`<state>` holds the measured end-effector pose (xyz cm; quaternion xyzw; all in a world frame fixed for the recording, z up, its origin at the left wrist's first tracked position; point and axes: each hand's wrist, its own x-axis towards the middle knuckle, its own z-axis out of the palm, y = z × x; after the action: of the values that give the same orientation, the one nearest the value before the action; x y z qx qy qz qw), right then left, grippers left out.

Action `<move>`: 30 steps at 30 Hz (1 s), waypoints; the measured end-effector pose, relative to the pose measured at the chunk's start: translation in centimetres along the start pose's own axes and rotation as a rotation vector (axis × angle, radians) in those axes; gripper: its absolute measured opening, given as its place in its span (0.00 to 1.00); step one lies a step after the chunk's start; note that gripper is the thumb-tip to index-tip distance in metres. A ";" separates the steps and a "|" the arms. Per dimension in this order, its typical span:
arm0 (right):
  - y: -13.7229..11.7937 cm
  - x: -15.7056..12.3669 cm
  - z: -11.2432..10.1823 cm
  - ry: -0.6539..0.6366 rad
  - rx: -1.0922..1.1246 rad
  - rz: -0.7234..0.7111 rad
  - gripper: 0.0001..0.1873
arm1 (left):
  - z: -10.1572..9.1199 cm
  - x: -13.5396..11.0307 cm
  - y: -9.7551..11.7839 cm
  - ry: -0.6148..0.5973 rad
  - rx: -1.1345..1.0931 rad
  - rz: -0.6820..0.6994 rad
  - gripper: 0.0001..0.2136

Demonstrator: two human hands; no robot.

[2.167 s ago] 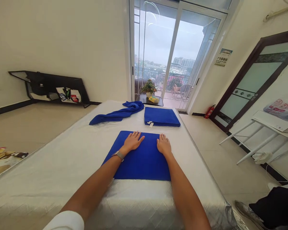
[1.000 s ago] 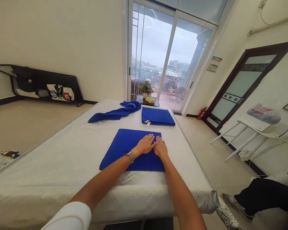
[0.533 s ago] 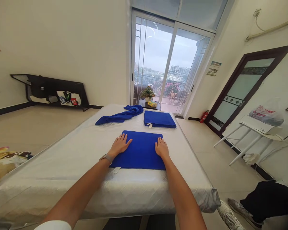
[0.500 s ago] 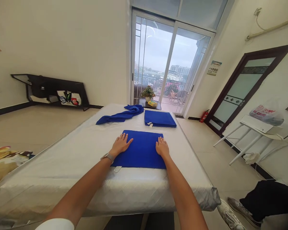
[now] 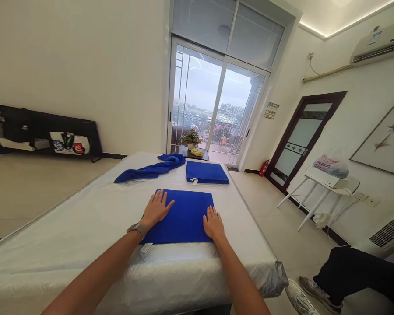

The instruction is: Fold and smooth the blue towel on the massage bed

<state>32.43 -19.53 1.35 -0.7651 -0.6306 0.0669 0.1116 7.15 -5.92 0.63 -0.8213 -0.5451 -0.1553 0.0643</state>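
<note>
Three blue towels lie on a plastic-wrapped mattress (image 5: 55,262): two folded, one loose. The near folded blue towel (image 5: 180,218) sits flat at the centre of the mattress, directly in front of the wearer and close to the near edge, with one white tag (image 5: 146,248) projecting from its near side. Two hands are in contact with it. The left hand (image 5: 156,209), wearing one wristwatch (image 5: 135,228), rests at the left edge, and the right hand (image 5: 213,225) rests at the right edge. The fingers of both hands are extended, spread and released, pressing palm-down and grasping nothing. This symmetrical placement appears suited to holding the cloth flat and square against the mattress — a judgement from hand position alone. Further away, a second folded blue towel (image 5: 206,172), also with one white tag (image 5: 193,180), lies squared to the mattress, and its neat stacking contrasts with the loose blue towel (image 5: 149,170) lying twisted to its left. Neither is within direct reach of the fingers as positioned. Beyond the mattress, one potted plant (image 5: 191,138) stands on a low dark table (image 5: 190,153) before the sliding glass door (image 5: 216,100).
</note>
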 end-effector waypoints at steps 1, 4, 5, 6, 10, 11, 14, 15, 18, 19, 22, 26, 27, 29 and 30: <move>-0.1 0.0 0.0 0.000 0.000 0.000 0.34 | -0.2 0.0 1.7 0.012 -0.022 0.046 0.40; -0.1 -0.1 -0.2 0.002 -0.016 -0.009 0.34 | -0.3 -0.3 8.4 -0.009 -0.145 0.230 0.36; 0.0 -0.2 -0.3 0.004 -0.027 -0.019 0.33 | -0.2 -0.5 10.7 -0.019 -0.185 0.304 0.35; 0.0 -0.2 -0.4 0.003 -0.038 -0.034 0.33 | 0.0 -0.7 12.8 -0.025 -0.218 0.359 0.33; 0.3 -0.3 -0.4 -0.021 -0.062 -0.075 0.33 | 1.0 -1.6 16.6 -0.102 -0.252 0.457 0.32; 0.3 -0.3 -0.4 -0.020 -0.059 -0.067 0.33 | 1.2 -1.8 16.1 -0.122 -0.246 0.441 0.32; 0.2 -0.1 -0.2 -0.009 -0.037 -0.034 0.33 | 1.5 -2.7 11.7 -0.152 -0.228 0.341 0.34; 0.2 0.0 -0.1 -0.008 -0.030 -0.030 0.33 | 1.5 -3.1 9.5 -0.159 -0.220 0.305 0.35; 0.2 0.1 0.1 -0.012 -0.019 -0.022 0.34 | 1.1 -4.7 2.4 -0.200 -0.172 0.185 0.36; 0.2 0.2 0.1 -0.010 -0.018 -0.022 0.34 | 1.0 -5.4 0.3 -0.206 -0.150 0.140 0.36; 0.2 0.2 0.2 -0.008 -0.021 -0.022 0.34 | 0.5 -7.8 -4.0 -0.220 -0.109 0.076 0.38; -0.4 -0.2 -0.5 0.024 -0.048 -0.029 0.33 | -0.7 -10.1 -5.1 -0.252 -0.111 0.052 0.39; -0.6 -0.5 -0.8 0.047 -0.061 -0.045 0.32 | -1.0 -10.4 -5.0 -0.260 -0.110 0.052 0.39; -0.8 -1.5 -1.3 0.096 -0.082 -0.085 0.31 | -1.7 -10.5 -4.9 -0.273 -0.106 0.068 0.38; -0.8 -2.1 -1.4 0.109 -0.086 -0.098 0.31 | -2.1 -10.4 -4.8 -0.267 -0.104 0.076 0.38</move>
<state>31.62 -21.62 2.83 -0.7400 -0.6626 -0.0074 0.1158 -1.30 -13.70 -1.12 -0.8570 -0.5085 -0.0703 -0.0455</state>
